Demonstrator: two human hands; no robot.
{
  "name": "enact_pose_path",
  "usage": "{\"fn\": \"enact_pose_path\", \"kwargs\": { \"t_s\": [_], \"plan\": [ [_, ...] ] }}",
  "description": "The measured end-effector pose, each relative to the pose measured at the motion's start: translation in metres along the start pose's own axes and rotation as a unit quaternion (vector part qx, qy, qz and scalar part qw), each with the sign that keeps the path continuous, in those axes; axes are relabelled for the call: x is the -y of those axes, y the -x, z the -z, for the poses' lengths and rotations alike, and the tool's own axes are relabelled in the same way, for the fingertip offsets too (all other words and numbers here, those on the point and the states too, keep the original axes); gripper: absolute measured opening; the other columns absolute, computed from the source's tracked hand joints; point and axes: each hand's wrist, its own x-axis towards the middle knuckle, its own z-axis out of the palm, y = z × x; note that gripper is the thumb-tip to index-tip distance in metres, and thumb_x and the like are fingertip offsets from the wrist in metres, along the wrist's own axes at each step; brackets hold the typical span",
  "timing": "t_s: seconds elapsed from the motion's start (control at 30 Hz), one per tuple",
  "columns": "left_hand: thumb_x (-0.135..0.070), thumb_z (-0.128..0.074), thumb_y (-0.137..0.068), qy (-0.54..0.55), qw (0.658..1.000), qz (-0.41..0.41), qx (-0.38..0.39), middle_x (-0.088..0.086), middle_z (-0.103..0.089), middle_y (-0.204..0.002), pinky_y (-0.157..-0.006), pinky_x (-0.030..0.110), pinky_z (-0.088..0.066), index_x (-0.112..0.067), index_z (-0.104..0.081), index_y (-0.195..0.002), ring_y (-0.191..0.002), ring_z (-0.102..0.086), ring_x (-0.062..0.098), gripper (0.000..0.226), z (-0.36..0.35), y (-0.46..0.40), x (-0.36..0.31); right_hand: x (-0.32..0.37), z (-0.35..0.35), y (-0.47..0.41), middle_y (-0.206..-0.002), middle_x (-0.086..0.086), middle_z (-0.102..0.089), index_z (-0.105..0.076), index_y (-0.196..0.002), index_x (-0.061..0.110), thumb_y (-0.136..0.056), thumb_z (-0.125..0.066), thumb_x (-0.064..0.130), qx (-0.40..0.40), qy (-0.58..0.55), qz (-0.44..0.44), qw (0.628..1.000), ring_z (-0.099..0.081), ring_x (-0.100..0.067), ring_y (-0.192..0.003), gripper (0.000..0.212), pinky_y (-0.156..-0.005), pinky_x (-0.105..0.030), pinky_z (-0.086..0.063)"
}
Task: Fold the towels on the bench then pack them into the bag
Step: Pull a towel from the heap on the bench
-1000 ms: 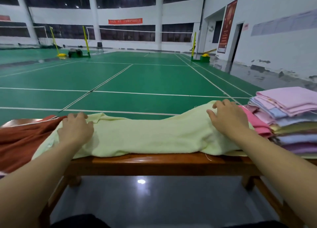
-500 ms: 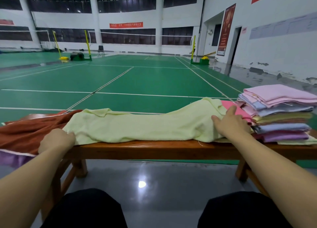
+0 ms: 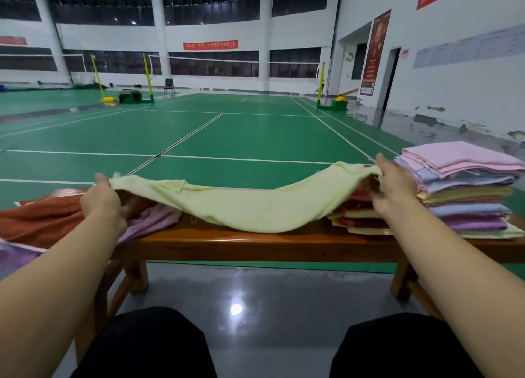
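Observation:
A pale yellow towel [image 3: 250, 207] stretches across the wooden bench [image 3: 255, 245], sagging in the middle. My left hand [image 3: 103, 200] grips its left end, lifted above the bench. My right hand [image 3: 393, 187] holds the right end, raised against a stack of folded towels. Unfolded rust-brown [image 3: 42, 221] and purple [image 3: 153, 218] towels lie under my left hand. No bag is in view.
A tall stack of folded pink, blue, yellow and purple towels [image 3: 466, 190] sits on the bench's right end, with a lower folded pile [image 3: 355, 215] beside it. Green badminton courts spread beyond the bench. My dark-trousered knees [image 3: 153, 346] are at the bottom edge.
Both hands went from pressing the yellow towel flat to gripping its ends and lifting them, so the towel now hangs stretched between them.

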Motion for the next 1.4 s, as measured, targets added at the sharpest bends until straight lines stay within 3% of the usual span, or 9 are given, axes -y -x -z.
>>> {"fn": "enact_pose_path", "kwargs": {
  "t_s": [0.2, 0.3, 0.4, 0.57, 0.77, 0.97, 1.1, 1.23, 1.4],
  "plan": [
    [-0.038, -0.054, -0.104, 0.156, 0.985, -0.049, 0.047, 0.015, -0.066, -0.112, -0.07, 0.033, -0.063, -0.009, -0.052, -0.127, -0.097, -0.073, 0.026, 0.037, -0.025, 0.01, -0.019, 0.011, -0.029, 0.004, -0.108, -0.002, -0.071, -0.071, -0.099, 0.021, -0.084, -0.081, 0.019, 0.022, -0.088, 0.128, 0.988, -0.068, -0.026, -0.113, 0.018, -0.083, -0.033, -0.06],
    [-0.038, -0.055, -0.103, 0.049, 0.993, -0.096, 0.048, 0.002, -0.066, -0.097, -0.071, 0.027, -0.059, -0.019, -0.062, -0.105, -0.088, -0.067, 0.018, 0.021, -0.027, 0.012, -0.02, 0.005, -0.023, 0.005, -0.127, 0.002, -0.064, -0.067, -0.124, 0.025, -0.078, -0.086, 0.016, 0.098, 0.108, 0.176, 0.974, -0.063, -0.017, -0.117, 0.05, -0.098, -0.034, -0.054],
    [-0.048, -0.066, -0.093, -0.112, 0.978, -0.174, -0.002, -0.001, -0.06, -0.123, -0.081, 0.02, -0.047, -0.018, -0.061, -0.115, -0.102, -0.057, 0.012, 0.038, -0.017, 0.002, -0.017, -0.002, -0.01, 0.007, -0.129, 0.004, -0.061, -0.058, -0.139, 0.018, -0.085, -0.081, 0.012, 0.122, 0.313, 0.24, 0.911, -0.058, -0.012, -0.114, 0.059, -0.099, -0.028, -0.047],
    [-0.037, -0.067, -0.096, -0.14, 0.968, -0.191, 0.082, 0.008, -0.066, -0.127, -0.085, 0.023, -0.043, -0.006, -0.065, -0.129, -0.106, -0.056, 0.014, 0.046, -0.009, 0.011, -0.015, -0.01, 0.006, 0.003, -0.108, 0.0, -0.069, -0.074, -0.111, 0.017, -0.096, -0.069, 0.022, 0.112, 0.421, 0.291, 0.852, -0.064, -0.025, -0.104, 0.017, -0.09, -0.037, -0.051],
    [-0.046, -0.06, -0.097, -0.249, 0.945, -0.192, 0.093, 0.012, -0.067, -0.106, -0.088, 0.041, -0.047, -0.005, -0.071, -0.113, -0.096, -0.059, 0.027, 0.046, -0.008, 0.007, -0.012, -0.006, 0.004, 0.005, -0.102, -0.003, -0.055, -0.072, -0.087, 0.014, -0.083, -0.074, 0.046, 0.233, 0.54, 0.219, 0.778, -0.053, -0.016, -0.089, 0.033, -0.072, -0.028, -0.041],
    [-0.058, -0.056, -0.092, -0.521, 0.79, -0.29, -0.144, 0.029, -0.049, -0.131, -0.106, 0.051, -0.035, 0.002, -0.057, -0.122, -0.123, -0.044, 0.043, 0.067, -0.028, 0.016, 0.006, -0.01, -0.008, 0.007, -0.094, -0.003, -0.065, -0.08, -0.09, 0.021, -0.099, -0.05, 0.058, 0.169, 0.43, 0.2, 0.864, -0.056, -0.015, -0.081, 0.049, -0.074, -0.034, -0.041],
    [-0.049, -0.065, -0.092, -0.475, 0.805, -0.352, 0.044, 0.015, -0.059, -0.117, -0.101, 0.04, -0.035, -0.013, -0.064, -0.107, -0.115, -0.05, 0.034, 0.039, -0.085, 0.055, 0.044, -0.025, -0.022, 0.002, -0.1, 0.001, -0.073, -0.081, -0.087, 0.021, -0.099, -0.059, 0.047, 0.173, 0.318, 0.128, 0.923, -0.063, -0.022, -0.098, 0.037, -0.093, -0.048, -0.051],
    [-0.038, -0.073, -0.09, -0.339, 0.845, -0.265, 0.317, -0.004, -0.066, -0.092, -0.084, 0.032, -0.049, -0.017, -0.064, -0.095, -0.089, -0.063, 0.018, 0.024, -0.145, 0.149, 0.086, -0.034, -0.031, 0.002, -0.081, -0.006, -0.072, -0.079, -0.097, 0.01, -0.103, -0.044, 0.054, 0.199, 0.226, 0.037, 0.953, -0.064, -0.019, -0.069, 0.057, -0.057, -0.029, -0.051],
    [-0.039, -0.084, -0.079, -0.359, 0.737, -0.257, 0.512, -0.004, -0.065, -0.105, -0.082, 0.027, -0.052, -0.02, -0.062, -0.11, -0.091, -0.063, 0.013, 0.042, -0.19, 0.213, 0.133, -0.042, -0.032, 0.001, -0.098, -0.009, -0.076, -0.07, -0.117, 0.011, -0.105, -0.028, 0.058, 0.244, 0.256, 0.002, 0.935, -0.069, -0.012, -0.071, 0.064, -0.054, -0.023, -0.048]
  ]
}}
